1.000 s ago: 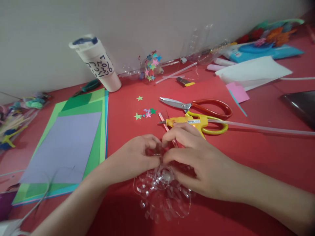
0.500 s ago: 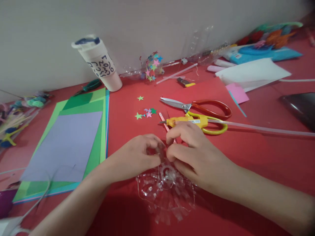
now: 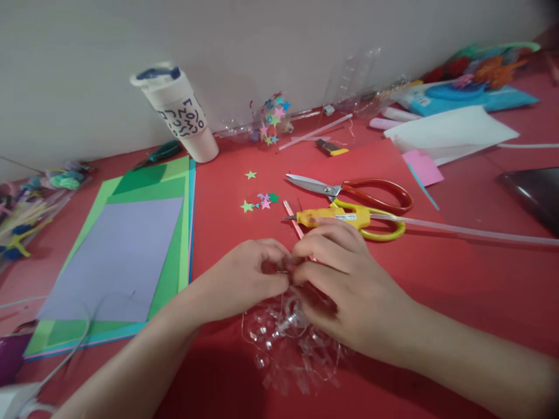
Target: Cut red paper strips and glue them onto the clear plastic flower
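Observation:
Close together above the red table, my left hand [image 3: 257, 267] and my right hand [image 3: 345, 279] meet at their fingertips. Both are closed in a pinch on a thin wire [image 3: 243, 326], which loops down between and below them. The exact grip is hidden by my fingers. Under my hands hangs or rests a cut clear plastic piece [image 3: 301, 355] with shiny fringe-like strips; the wire runs around it. Just beyond my right hand lie a yellow glue gun [image 3: 334, 217] with a long clear glue stick and a pink pencil-like stick [image 3: 293, 218].
Scissors [image 3: 371, 192] with red and yellow handles lie beyond the glue gun. Paper stars [image 3: 266, 201] are scattered ahead. Coloured paper sheets [image 3: 117, 256] lie at left, behind them a white tumbler [image 3: 179, 110]. A star-covered clear object [image 3: 275, 119] stands near the wall.
My right hand has shifted slightly, its fingers nearer my left fingertips. The clear plastic piece has turned and tilted beneath them.

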Demonstrator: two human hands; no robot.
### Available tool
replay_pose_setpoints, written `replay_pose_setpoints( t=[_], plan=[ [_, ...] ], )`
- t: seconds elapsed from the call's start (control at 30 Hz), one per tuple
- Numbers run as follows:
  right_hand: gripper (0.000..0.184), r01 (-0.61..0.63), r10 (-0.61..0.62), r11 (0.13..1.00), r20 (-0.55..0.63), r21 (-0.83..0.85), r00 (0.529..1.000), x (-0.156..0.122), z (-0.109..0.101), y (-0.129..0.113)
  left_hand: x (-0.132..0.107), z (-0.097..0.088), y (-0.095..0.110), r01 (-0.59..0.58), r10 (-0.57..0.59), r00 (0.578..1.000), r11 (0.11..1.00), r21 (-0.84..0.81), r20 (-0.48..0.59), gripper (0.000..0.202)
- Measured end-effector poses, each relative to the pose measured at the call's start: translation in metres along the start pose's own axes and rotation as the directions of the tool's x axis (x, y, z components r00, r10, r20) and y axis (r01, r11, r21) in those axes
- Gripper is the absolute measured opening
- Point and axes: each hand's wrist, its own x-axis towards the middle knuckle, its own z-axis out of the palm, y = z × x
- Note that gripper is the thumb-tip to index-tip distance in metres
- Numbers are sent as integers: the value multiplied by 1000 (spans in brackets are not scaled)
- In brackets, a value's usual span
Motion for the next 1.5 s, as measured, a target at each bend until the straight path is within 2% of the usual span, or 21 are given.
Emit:
replay_pose_setpoints(
  t=[0.13, 0.3, 0.57, 0.73, 0.9, 1.07, 1.17, 1.3, 1.5],
  plan=[
    [11, -45, 40, 997, 82, 55, 996, 0, -7, 1, 0, -4, 1, 26, -26, 1000, 999, 31, -7, 12],
    [9, -72, 55, 993, 173, 96, 983, 2, -18, 4, 1, -9, 5, 60, -59, 998, 996, 59, -17, 25],
    [13, -160, 151, 987, 237, 22, 960, 3, -21, 8, -1, -11, 2, 56, -53, 998, 985, 163, -23, 19],
    [14, -135, 126, 991, 233, 24, 964, 4, -18, 10, -4, -13, 2, 86, -72, 995, 962, 260, -62, 20],
    [13, -97, 84, 994, 221, 50, 972, 2, -14, 9, -4, -7, 2, 36, -21, 997, 976, 216, -72, 8],
    [11, -119, 109, 992, 208, 35, 972, 1, -16, 8, -2, -2, 1, -54, 63, 997, 985, 165, -52, 29],
    [11, -147, 136, 988, 194, 42, 972, 2, -18, 7, -2, -1, 2, -98, 107, 993, 982, 162, -48, 27],
    [12, -116, 108, 992, 170, 40, 980, 0, -15, 8, -2, 2, 3, -95, 129, 985, 959, 267, -114, 12],
    [12, -47, 46, 999, 131, 8, 990, 0, -11, 11, 1, 4, 1, -127, 180, 978, 909, 398, -100, 20]
  ],
)
